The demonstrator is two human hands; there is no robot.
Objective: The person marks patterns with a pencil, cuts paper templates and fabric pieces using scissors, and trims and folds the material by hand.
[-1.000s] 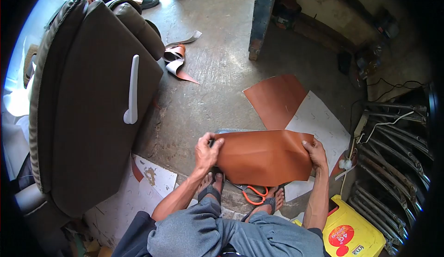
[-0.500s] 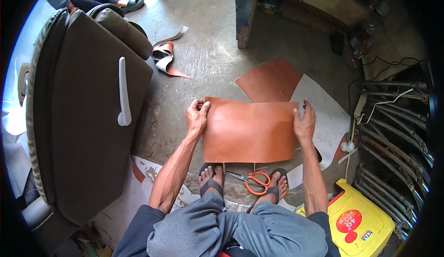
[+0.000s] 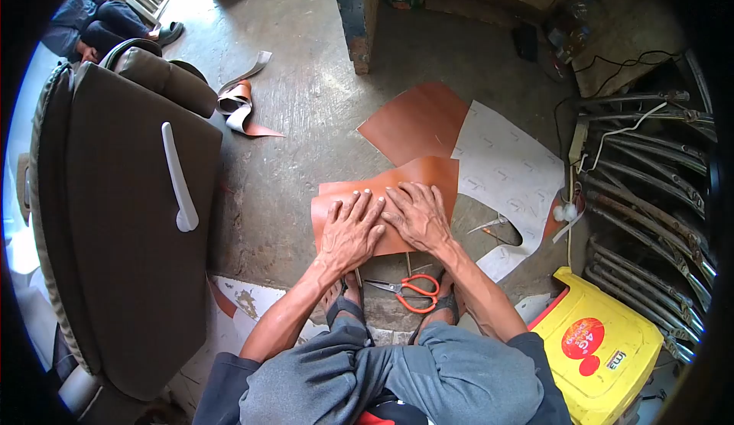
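Note:
A sheet of orange-brown leatherette [image 3: 432,173] lies in front of my feet, its far edge slightly raised and wavy. My left hand [image 3: 350,230] presses flat on its left half, fingers spread. On the right half rests my right hand [image 3: 417,217], also palm down with its fingers apart. The thumbs point towards each other with a small gap between them. Orange-handled scissors [image 3: 417,293] lie between my feet, just below the sheet. Beyond it is another brown piece of leatherette [image 3: 419,123], beside a larger piece turned to its white printed backing [image 3: 508,173].
A dark upholstered seat [image 3: 138,218] with a pale lever stands at left. Curled offcut strips [image 3: 238,108] lie on the floor. At right are a yellow plastic stool [image 3: 604,348] and stacked metal tubes [image 3: 650,218]. A wooden post [image 3: 355,20] stands ahead; another person [image 3: 99,24] sits far left.
Both hands have gone from gripping the sheet's side edges to lying flat on top of it. The sheet now sits lower and looks narrower. The camera view has shifted a little.

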